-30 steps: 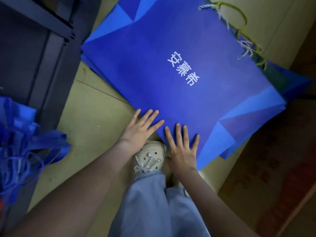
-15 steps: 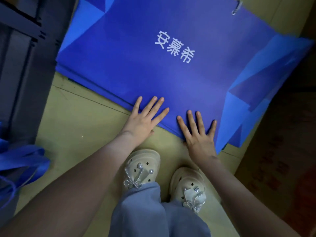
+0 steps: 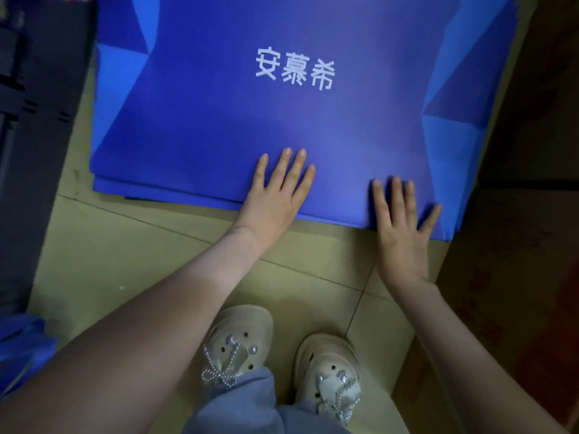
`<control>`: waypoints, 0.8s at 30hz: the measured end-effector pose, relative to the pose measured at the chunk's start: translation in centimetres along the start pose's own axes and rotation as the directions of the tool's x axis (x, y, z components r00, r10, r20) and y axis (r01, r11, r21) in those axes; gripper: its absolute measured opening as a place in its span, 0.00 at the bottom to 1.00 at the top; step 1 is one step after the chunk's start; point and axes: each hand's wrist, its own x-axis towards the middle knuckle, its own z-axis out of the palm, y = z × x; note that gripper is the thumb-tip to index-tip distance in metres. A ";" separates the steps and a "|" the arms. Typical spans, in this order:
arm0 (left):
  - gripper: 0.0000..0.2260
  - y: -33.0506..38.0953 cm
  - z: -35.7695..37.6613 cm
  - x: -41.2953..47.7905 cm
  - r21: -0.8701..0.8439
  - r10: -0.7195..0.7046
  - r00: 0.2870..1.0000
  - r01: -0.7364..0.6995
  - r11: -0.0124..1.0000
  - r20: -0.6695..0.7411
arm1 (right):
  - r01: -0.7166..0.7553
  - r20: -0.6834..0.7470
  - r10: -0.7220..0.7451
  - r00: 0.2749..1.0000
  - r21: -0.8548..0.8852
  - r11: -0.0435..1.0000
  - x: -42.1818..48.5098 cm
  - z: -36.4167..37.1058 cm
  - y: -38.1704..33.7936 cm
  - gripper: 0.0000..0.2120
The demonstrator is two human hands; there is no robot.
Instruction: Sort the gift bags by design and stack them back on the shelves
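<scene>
A stack of blue gift bags (image 3: 282,126) is lying flat on the tiled floor (image 3: 141,252), filling the upper part of the head view. The top bag is facing up, showing white printed characters (image 3: 294,73) near its middle and lighter blue angular panels at its corners. The edges of the bags beneath are peeking out along the near left side.

The left hand (image 3: 272,198) is resting palm down on the near edge of the top bag. Its grip is wide apart, with four straight fingers (image 3: 293,170) lying flat on the blue surface while the heel of the palm is hanging over the edge above the floor. The right hand (image 3: 402,227) is doing the same near the bag's right corner, its grip spread wide, the little finger splaying outward. Neither grip is closing round anything; both are only pressing on the top bag. Both thumbs are out of sight, so whether they are tucking under the edge cannot be told.

Below the hands, two pale clogs (image 3: 241,336) with pearl bow charms are standing on the floor under light blue trouser legs (image 3: 244,402). A dark shelving frame (image 3: 37,120) is standing on the left, a brown cardboard box (image 3: 517,292) on the right, and more blue material (image 3: 22,346) is lying at the lower left.
</scene>
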 end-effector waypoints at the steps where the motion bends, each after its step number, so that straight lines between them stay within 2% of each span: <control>1: 0.27 0.1 0.1 0.6 -0.013 0.003 1.000 -0.003 1.000 -0.025 | -0.023 -0.018 0.023 1.000 -0.019 1.000 0.2 0.0 0.5 0.33; 7: 0.24 -0.5 0.1 2.1 -0.134 0.007 0.970 -0.041 0.990 -0.241 | 0.114 -0.102 -0.126 0.987 -0.115 0.987 1.5 -0.3 2.0 0.33; 11: 0.23 -0.8 0.5 3.8 -0.100 0.055 0.962 -0.084 0.991 -0.268 | 0.079 -0.108 -0.086 0.990 -0.075 0.994 3.7 0.4 3.0 0.36; 13: 0.23 -0.9 1.0 5.1 -0.075 0.071 0.958 -0.095 0.993 -0.279 | 0.110 -0.096 -0.119 0.988 -0.092 0.990 4.7 1.0 3.6 0.37; 16: 0.22 -1.2 1.5 6.5 -0.074 0.077 0.952 -0.103 0.992 -0.295 | 0.199 0.006 -0.200 0.980 -0.130 0.971 6.3 1.4 4.6 0.49; 17: 0.22 -1.5 1.5 6.7 -0.080 0.076 0.954 -0.104 0.991 -0.291 | 0.216 0.021 -0.215 0.976 -0.137 0.967 6.9 1.4 4.8 0.50; 21: 0.22 -1.6 1.6 6.8 -0.055 0.105 0.953 -0.126 0.991 -0.284 | 0.259 -0.045 -0.276 0.960 -0.226 0.939 7.8 1.5 5.4 0.33; 24: 0.27 -1.4 1.4 7.0 -0.037 0.092 0.953 -0.107 0.994 -0.290 | 0.315 -0.062 -0.346 0.936 -0.287 0.905 7.4 1.2 4.8 0.27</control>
